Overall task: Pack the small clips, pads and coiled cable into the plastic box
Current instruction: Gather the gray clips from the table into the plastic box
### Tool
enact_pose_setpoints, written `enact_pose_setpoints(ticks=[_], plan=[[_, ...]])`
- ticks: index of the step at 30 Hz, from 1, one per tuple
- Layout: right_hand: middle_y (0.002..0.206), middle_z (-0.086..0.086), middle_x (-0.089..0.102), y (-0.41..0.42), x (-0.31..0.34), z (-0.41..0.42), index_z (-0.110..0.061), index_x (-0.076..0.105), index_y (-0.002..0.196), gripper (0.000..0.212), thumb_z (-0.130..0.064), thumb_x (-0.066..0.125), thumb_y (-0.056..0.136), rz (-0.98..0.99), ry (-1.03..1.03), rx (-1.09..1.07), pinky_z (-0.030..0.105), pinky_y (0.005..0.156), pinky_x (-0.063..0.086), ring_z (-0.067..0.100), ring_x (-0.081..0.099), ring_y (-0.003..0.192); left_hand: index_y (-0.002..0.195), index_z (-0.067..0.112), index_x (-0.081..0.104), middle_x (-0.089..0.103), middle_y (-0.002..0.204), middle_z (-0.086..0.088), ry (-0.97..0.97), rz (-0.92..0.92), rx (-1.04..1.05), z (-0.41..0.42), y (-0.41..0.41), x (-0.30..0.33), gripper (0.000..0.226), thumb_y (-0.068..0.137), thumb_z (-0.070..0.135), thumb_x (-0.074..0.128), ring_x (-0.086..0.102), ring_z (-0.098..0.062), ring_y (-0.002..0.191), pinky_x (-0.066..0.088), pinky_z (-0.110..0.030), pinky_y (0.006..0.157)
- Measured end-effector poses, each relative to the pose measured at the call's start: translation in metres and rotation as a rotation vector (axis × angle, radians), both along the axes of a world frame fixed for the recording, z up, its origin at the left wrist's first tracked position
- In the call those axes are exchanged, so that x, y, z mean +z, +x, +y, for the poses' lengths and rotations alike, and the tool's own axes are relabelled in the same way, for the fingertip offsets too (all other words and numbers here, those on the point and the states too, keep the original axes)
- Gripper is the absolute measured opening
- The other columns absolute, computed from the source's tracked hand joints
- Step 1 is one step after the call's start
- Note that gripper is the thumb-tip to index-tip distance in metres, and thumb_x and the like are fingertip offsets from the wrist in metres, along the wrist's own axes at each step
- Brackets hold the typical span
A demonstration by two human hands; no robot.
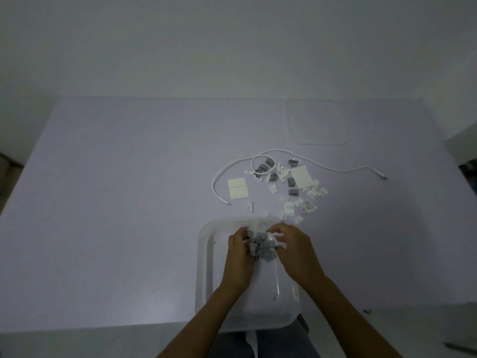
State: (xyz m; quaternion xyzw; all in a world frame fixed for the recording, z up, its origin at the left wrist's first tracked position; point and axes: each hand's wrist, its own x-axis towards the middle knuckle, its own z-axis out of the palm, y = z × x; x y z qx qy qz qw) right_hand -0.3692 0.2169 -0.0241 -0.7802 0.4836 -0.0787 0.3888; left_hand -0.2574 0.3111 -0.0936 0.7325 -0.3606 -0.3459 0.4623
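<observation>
Pale lavender tabletop (116, 202) fills the dim view below a plain light wall. Toward the left of the clutter, a white cable (219, 177) curves loosely across the surface, not coiled, with a white pad (237, 188) lying just inside its bend. At the near edge stands the clear plastic box (204, 267), and both hands are over it: the left hand (240, 254) has its fingers curled around a bunch of grey clips (260, 246), and the right hand (291, 246) pinches the same bunch from the other side. Beyond the box, further grey and white clips (296, 200) lie scattered around a larger white pad (302, 178). Far right and back, a clear lid (316, 122) lies flat, well apart from the box.
</observation>
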Motion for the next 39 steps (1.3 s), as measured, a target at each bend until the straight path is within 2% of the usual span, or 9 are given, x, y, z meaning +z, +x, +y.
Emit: enact_pose_setpoints(ticks=[2, 7, 10, 13, 17, 22, 27, 34, 39], plan=[[0.107, 0.003, 0.065, -0.005, 0.000, -0.005, -0.014, 0.065, 0.102, 0.030, 0.007, 0.060, 0.082, -0.002, 0.011, -0.002, 0.008, 0.074, 0.050, 0.014, 0.064, 0.097, 0.117, 0.024, 0.051, 0.059, 0.112, 0.005, 0.037, -0.020, -0.008, -0.003, 0.001, -0.002, 0.033, 0.086, 0.022, 0.063, 0.057, -0.001, 0.102, 0.049, -0.021, 0.092], [0.100, -0.002, 0.068, -0.005, 0.008, -0.020, -0.019, 0.066, 0.096, 0.027, 0.003, 0.065, 0.081, -0.033, 0.038, -0.029, 0.006, 0.068, 0.049, 0.007, 0.066, 0.085, 0.126, 0.017, 0.051, 0.054, 0.119, 0.001, 0.194, -0.388, -0.103, -0.002, 0.001, 0.017, 0.063, 0.072, 0.043, 0.073, 0.050, -0.016, 0.106, 0.041, -0.026, 0.091], [0.090, -0.005, 0.066, -0.004, 0.014, -0.037, -0.017, 0.067, 0.095, 0.019, -0.002, 0.067, 0.082, -0.066, 0.006, -0.069, 0.003, 0.065, 0.047, 0.006, 0.065, 0.078, 0.119, 0.025, 0.053, 0.047, 0.114, 0.012, 0.137, -0.364, -0.098, -0.003, 0.005, 0.054, 0.044, 0.080, 0.043, 0.057, 0.045, -0.007, 0.102, 0.034, -0.021, 0.090], [0.087, -0.010, 0.064, -0.005, 0.019, -0.066, -0.019, 0.068, 0.095, 0.017, -0.009, 0.070, 0.081, -0.065, -0.024, -0.096, 0.002, 0.063, 0.046, 0.002, 0.063, 0.074, 0.107, 0.022, 0.061, 0.057, 0.105, 0.006, 0.017, -0.422, -0.068, -0.031, 0.023, 0.077, 0.022, 0.086, 0.027, 0.055, 0.050, -0.011, 0.095, 0.044, -0.023, 0.082], [0.088, -0.005, 0.066, -0.009, 0.009, -0.118, -0.021, 0.066, 0.094, 0.015, -0.014, 0.070, 0.081, 0.002, -0.050, -0.146, 0.008, 0.060, 0.043, 0.005, 0.062, 0.069, 0.108, 0.017, 0.066, 0.059, 0.096, -0.006, 0.070, -0.566, -0.114, -0.107, 0.046, 0.068, 0.020, 0.091, 0.016, 0.055, 0.052, -0.021, 0.090, 0.048, -0.032, 0.073], [0.099, 0.004, 0.065, -0.007, -0.022, -0.168, -0.021, 0.063, 0.102, 0.020, -0.017, 0.068, 0.083, 0.056, -0.054, -0.168, 0.025, 0.069, 0.053, 0.016, 0.066, 0.079, 0.133, 0.018, 0.053, 0.059, 0.109, -0.014, 0.270, -0.708, -0.313, -0.179, 0.041, 0.031, 0.038, 0.097, 0.017, 0.042, 0.057, -0.030, 0.094, 0.050, -0.035, 0.076], [0.096, 0.002, 0.058, 0.011, -0.047, -0.188, -0.020, 0.055, 0.101, 0.028, -0.045, 0.058, 0.090, 0.131, -0.087, -0.144, 0.027, 0.063, 0.047, 0.019, 0.060, 0.080, 0.140, 0.020, 0.040, 0.058, 0.118, -0.013, 0.314, -0.726, -0.273, -0.196, 0.043, 0.016, 0.042, 0.098, 0.016, 0.038, 0.061, -0.027, 0.093, 0.052, -0.033, 0.077], [0.090, 0.007, 0.056, 0.029, -0.062, -0.196, -0.013, 0.047, 0.097, 0.014, -0.017, 0.056, 0.087, 0.148, -0.166, -0.020, 0.027, 0.052, 0.042, 0.022, 0.056, 0.069, 0.133, 0.005, 0.045, 0.055, 0.112, -0.022, 0.401, -0.699, -0.097, -0.204, 0.050, 0.016, 0.042, 0.092, 0.007, 0.050, 0.060, -0.035, 0.086, 0.051, -0.037, 0.067], [0.080, 0.003, 0.060, 0.030, -0.058, -0.204, -0.021, 0.050, 0.104, 0.026, -0.018, 0.064, 0.083, 0.030, 0.060, -0.124, 0.033, 0.058, 0.052, 0.017, 0.059, 0.065, 0.118, 0.005, 0.052, 0.053, 0.110, -0.019, 0.472, -0.727, -0.043, -0.218, 0.057, 0.013, 0.027, 0.094, 0.019, 0.053, 0.060, -0.032, 0.083, 0.049, -0.034, 0.062]])
